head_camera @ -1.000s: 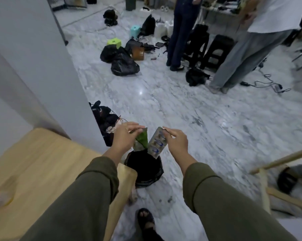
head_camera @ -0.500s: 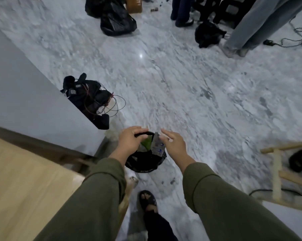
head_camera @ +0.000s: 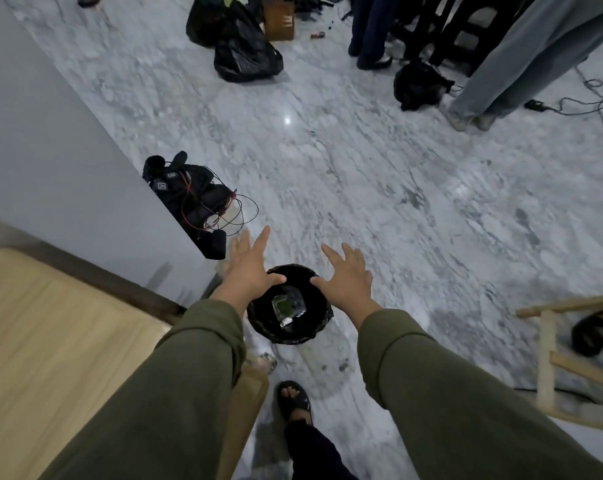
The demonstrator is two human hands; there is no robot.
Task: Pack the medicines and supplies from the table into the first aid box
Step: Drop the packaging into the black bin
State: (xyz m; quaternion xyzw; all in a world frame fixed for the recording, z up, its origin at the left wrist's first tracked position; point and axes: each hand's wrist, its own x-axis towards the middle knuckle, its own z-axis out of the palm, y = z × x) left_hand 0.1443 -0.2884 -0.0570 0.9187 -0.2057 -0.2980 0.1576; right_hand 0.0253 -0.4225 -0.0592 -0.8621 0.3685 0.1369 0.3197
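A small round black bin (head_camera: 258, 323) lined with a black bag stands on the marble floor below me. Inside it lie a green packet (head_camera: 282, 305) and a silver blister strip (head_camera: 296, 299). My left hand (head_camera: 250, 268) hovers over the bin's left rim, fingers spread, holding nothing. Over the right rim, my right hand (head_camera: 347, 275) is likewise open and empty. The first aid box is not in view.
The wooden table (head_camera: 61, 341) is at lower left, against a grey wall (head_camera: 50, 150). A black bag with red wires (head_camera: 192, 199) lies by the wall. My sandalled foot (head_camera: 295, 398) is below the bin. A wooden stool frame (head_camera: 549, 344) stands right. Two people's legs and black bags are at the far top.
Both hands let go of the green packet and the blister strip, which dropped into the bin. The fingers have spread open and my view has tilted further down.
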